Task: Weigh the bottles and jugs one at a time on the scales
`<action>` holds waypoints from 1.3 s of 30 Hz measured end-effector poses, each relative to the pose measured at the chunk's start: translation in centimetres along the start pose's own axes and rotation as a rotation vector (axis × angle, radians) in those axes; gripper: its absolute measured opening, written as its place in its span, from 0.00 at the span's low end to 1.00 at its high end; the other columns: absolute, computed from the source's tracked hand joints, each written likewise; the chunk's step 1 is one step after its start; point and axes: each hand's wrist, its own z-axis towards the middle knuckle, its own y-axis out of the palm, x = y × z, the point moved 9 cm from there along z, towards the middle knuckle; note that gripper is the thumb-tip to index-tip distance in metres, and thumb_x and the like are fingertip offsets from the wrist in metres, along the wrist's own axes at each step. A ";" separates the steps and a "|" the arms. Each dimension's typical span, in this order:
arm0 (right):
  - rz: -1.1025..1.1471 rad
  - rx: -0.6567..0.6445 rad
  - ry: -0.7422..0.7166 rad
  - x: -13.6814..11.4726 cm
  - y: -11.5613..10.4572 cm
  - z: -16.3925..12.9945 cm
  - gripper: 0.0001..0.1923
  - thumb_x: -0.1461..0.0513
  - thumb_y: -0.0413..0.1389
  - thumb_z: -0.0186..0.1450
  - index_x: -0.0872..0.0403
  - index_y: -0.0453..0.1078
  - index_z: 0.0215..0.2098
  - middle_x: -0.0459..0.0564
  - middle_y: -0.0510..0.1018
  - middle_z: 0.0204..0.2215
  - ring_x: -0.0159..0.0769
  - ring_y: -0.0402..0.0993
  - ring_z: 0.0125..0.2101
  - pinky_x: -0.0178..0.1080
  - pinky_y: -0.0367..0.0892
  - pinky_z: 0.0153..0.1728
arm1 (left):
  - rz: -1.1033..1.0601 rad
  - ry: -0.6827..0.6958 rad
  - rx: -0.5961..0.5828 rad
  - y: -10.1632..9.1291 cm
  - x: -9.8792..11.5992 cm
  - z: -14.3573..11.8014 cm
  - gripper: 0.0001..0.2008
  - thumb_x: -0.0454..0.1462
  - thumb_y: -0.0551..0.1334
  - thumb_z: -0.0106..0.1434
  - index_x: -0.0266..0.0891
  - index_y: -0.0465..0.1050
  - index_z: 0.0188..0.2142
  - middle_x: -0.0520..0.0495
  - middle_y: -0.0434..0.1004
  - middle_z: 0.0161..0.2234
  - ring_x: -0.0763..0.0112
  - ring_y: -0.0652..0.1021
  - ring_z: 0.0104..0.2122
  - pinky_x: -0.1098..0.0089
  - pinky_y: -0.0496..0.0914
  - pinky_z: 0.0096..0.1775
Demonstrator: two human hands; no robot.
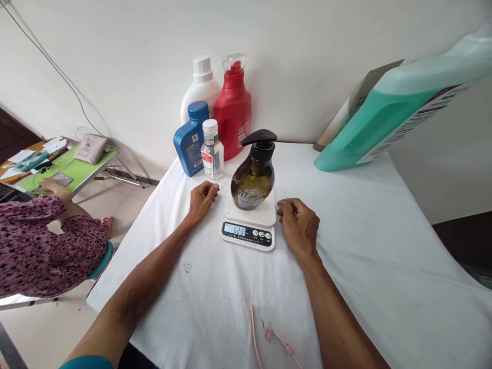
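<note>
A dark olive pump bottle (252,182) with a black pump head stands upright on a white kitchen scale (226,237). The scale's lit display reads 623. To the left of the scale, my left hand (203,201) rests on the cloth with its fingers curled in, holding nothing I can see. On the other side, my right hand (300,225) lies close to the scale's edge, fingers folded and thumb against them, with nothing visible in it. Both hands are apart from the bottle. A small clear bottle (212,154) with a white cap stands just beyond my left hand.
Behind stand a blue bottle (191,143), a red jug (233,113) and a white jug (200,89). A large bottle of green liquid (388,118) is at the right. Pink cords (279,338) lie on the white cloth (215,307). A person (57,246) sits by a green table (82,171) at left.
</note>
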 end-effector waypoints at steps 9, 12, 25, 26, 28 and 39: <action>-0.006 0.002 -0.003 -0.1 0.0 0.0 0.17 0.51 0.49 0.63 0.51 0.76 0.35 0.50 0.81 0.26 0.43 0.76 0.28 0.43 0.68 0.37 | -0.004 0.009 0.001 -0.2 0.2 -0.2 0.17 0.50 0.63 0.66 0.40 0.74 0.30 0.51 0.74 0.25 0.73 0.72 0.24 0.71 0.66 0.28; 0.005 -0.004 -0.007 -0.4 0.0 -0.1 0.16 0.52 0.50 0.62 0.51 0.75 0.35 0.49 0.81 0.26 0.41 0.75 0.26 0.43 0.68 0.37 | -0.007 0.019 0.005 -0.3 0.3 -0.5 0.16 0.49 0.63 0.67 0.40 0.75 0.30 0.51 0.74 0.25 0.73 0.72 0.24 0.71 0.67 0.28; -0.008 -0.004 -0.027 -0.7 0.0 -0.6 0.17 0.50 0.49 0.61 0.51 0.74 0.34 0.50 0.81 0.27 0.42 0.75 0.27 0.43 0.68 0.38 | -0.045 0.036 0.010 -0.5 0.4 -1.0 0.17 0.49 0.63 0.67 0.39 0.75 0.31 0.51 0.74 0.25 0.74 0.72 0.24 0.71 0.68 0.30; -0.009 -0.005 -0.025 -0.7 0.0 -0.5 0.17 0.50 0.49 0.61 0.51 0.74 0.34 0.49 0.81 0.26 0.42 0.75 0.27 0.43 0.67 0.38 | -0.048 0.033 0.007 -0.4 0.4 -1.0 0.17 0.49 0.63 0.67 0.39 0.75 0.31 0.51 0.74 0.25 0.74 0.72 0.24 0.71 0.68 0.30; -0.010 -0.009 -0.025 -0.7 0.1 -0.4 0.17 0.50 0.49 0.61 0.51 0.75 0.34 0.49 0.81 0.26 0.41 0.74 0.27 0.43 0.67 0.38 | -0.056 0.021 0.008 -0.4 0.1 -1.0 0.17 0.50 0.63 0.67 0.39 0.75 0.30 0.51 0.74 0.25 0.74 0.72 0.24 0.70 0.68 0.30; 0.006 -0.030 -0.002 -0.4 0.0 -0.1 0.20 0.48 0.49 0.62 0.52 0.75 0.35 0.51 0.82 0.28 0.44 0.76 0.28 0.44 0.67 0.38 | -0.045 0.274 -0.006 -0.3 7.4 -2.2 0.32 0.58 0.70 0.62 0.42 0.70 0.57 0.39 0.80 0.52 0.58 0.80 0.50 0.59 0.74 0.50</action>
